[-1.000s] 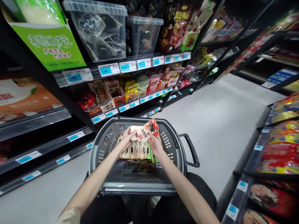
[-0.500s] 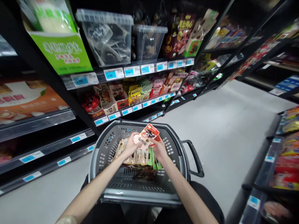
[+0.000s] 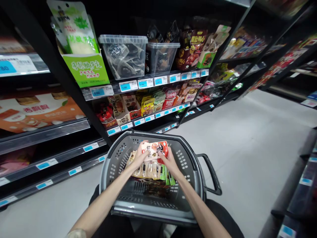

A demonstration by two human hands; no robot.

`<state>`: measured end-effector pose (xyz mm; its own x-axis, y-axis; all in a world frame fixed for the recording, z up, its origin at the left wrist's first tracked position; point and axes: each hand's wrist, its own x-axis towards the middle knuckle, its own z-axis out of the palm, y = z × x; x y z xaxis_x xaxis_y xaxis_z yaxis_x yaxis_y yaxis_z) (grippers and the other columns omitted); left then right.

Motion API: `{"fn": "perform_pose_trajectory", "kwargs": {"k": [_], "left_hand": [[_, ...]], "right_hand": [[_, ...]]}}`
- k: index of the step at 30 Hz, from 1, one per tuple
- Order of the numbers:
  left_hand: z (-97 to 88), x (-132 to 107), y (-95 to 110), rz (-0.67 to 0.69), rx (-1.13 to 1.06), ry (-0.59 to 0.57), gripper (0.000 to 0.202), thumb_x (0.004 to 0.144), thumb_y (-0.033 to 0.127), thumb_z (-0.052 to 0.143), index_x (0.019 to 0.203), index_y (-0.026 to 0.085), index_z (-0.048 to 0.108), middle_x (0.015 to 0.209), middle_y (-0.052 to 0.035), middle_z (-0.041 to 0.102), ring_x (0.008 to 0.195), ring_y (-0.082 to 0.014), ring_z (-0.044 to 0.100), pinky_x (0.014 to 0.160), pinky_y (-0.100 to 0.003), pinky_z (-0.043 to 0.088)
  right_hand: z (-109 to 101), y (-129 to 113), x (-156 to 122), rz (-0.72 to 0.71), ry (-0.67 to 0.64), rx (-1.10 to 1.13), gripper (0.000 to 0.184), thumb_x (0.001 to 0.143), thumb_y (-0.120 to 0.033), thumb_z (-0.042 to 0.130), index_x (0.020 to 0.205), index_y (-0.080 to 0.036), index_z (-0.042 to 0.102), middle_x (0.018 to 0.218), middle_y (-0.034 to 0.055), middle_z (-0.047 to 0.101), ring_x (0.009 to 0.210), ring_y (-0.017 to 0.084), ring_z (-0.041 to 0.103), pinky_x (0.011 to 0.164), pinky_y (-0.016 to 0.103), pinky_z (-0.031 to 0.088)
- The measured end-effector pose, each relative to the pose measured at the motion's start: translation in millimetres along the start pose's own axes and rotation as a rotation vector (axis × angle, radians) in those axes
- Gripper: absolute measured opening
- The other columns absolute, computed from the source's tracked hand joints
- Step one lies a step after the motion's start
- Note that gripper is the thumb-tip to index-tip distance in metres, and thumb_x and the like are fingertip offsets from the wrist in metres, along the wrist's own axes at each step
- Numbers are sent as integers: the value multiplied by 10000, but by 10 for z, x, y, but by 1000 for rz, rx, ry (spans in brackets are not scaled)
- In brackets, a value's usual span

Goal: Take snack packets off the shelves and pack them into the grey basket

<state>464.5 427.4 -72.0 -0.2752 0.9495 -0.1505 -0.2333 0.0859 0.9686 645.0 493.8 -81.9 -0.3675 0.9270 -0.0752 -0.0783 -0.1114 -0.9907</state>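
My left hand [image 3: 140,156] and my right hand [image 3: 167,160] both grip a small stack of red and white snack packets [image 3: 155,150], held level over a grey shopping basket [image 3: 123,211]. The fingers of each hand curl round the stack's ends. Under the hands, several beige packets [image 3: 146,169] and green packets [image 3: 166,173] lie in a row inside the basket. A darker packet [image 3: 155,192] lies on the basket's floor nearer me.
Black shelves on the left carry snack packets [image 3: 148,104], two clear plastic bins [image 3: 126,58], a green display box [image 3: 85,67] and blue price labels [image 3: 125,86]. The basket's black handle [image 3: 213,177] sticks out to the right. Grey aisle floor [image 3: 247,138] runs ahead, with more shelves on the right.
The stack of packets has turned from tilted to level and sunk closer to the basket. My view has drifted up and right, so the shelves sit lower in frame.
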Motion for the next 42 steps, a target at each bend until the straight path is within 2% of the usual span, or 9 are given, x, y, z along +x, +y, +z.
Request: {"fn": "perform_pose_trajectory", "kwargs": {"k": [5, 8, 12, 20, 24, 26, 31, 36, 42], "left_hand": [[44, -2, 20, 63, -205, -111, 868, 763, 399, 821, 1536, 303, 439, 1442, -112, 597, 1185, -297, 650, 1019, -473, 556], [92, 16, -31, 120, -189, -122, 962, 649, 354, 921, 1503, 238, 495, 1409, -140, 647, 1310, -332, 596, 1154, -506, 440], [119, 42, -117, 41, -155, -21, 814, 659, 402, 920, 1382, 192, 611, 1299, -147, 721, 1277, -341, 631, 1169, -544, 409], [44, 96, -110, 78, -208, -10, 749, 628, 348, 956, 1292, 174, 658, 1254, -145, 744, 1209, -326, 681, 1149, -526, 443], [34, 105, -132, 50, -280, -2, 785, 621, 278, 965, 1323, 181, 629, 1253, -140, 745, 1149, -307, 714, 1113, -516, 484], [47, 97, -129, 12, -319, -4, 741, 602, 261, 973, 1265, 163, 656, 1218, -147, 757, 1128, -312, 725, 1096, -518, 502], [82, 82, -60, -47, -391, 45, 737, 510, 228, 1002, 1172, 145, 688, 1131, -137, 783, 1087, -324, 739, 1087, -543, 510], [69, 97, -21, -54, -371, 46, 752, 489, 227, 1008, 1165, 138, 694, 1104, -130, 790, 1050, -315, 748, 1076, -528, 522], [36, 70, -3, -67, -362, -23, 755, 545, 228, 988, 1234, 145, 692, 1136, -131, 785, 1086, -311, 740, 1087, -505, 512]], "right_hand": [[163, 2, -27, 60, 149, 346, 435, 758, -479, 861, 1103, -287, 678, 1151, 11, 765, 1018, 218, 723, 923, 382, 595], [189, -14, -80, 219, 91, 460, 459, 672, -455, 925, 1040, -274, 719, 1087, 17, 795, 942, 237, 754, 841, 403, 626], [167, 8, -143, 373, -56, 372, 438, 629, -447, 947, 961, -228, 762, 961, 44, 811, 831, 241, 762, 780, 410, 625], [74, -40, -41, 175, -249, -80, 455, 657, -570, 896, 901, -194, 811, 873, 69, 799, 872, 283, 740, 850, 441, 597], [28, -41, 13, -134, -56, -211, 335, 772, -539, 825, 882, -223, 801, 1022, 78, 768, 998, 273, 693, 950, 431, 548], [8, -28, 37, -190, 46, -172, 309, 771, -514, 834, 852, -223, 766, 977, 69, 756, 948, 251, 690, 914, 403, 550], [-12, 5, 44, -131, 181, -23, 358, 772, -530, 836, 837, -231, 651, 833, 33, 758, 804, 218, 700, 797, 355, 558], [4, 0, 5, -27, 68, 37, 409, 818, -600, 773, 925, -265, 562, 715, -17, 723, 626, 206, 667, 646, 336, 542], [50, -20, 11, -45, 88, 41, 428, 842, -641, 724, 964, -275, 538, 865, 7, 750, 759, 234, 712, 729, 379, 579]]}}
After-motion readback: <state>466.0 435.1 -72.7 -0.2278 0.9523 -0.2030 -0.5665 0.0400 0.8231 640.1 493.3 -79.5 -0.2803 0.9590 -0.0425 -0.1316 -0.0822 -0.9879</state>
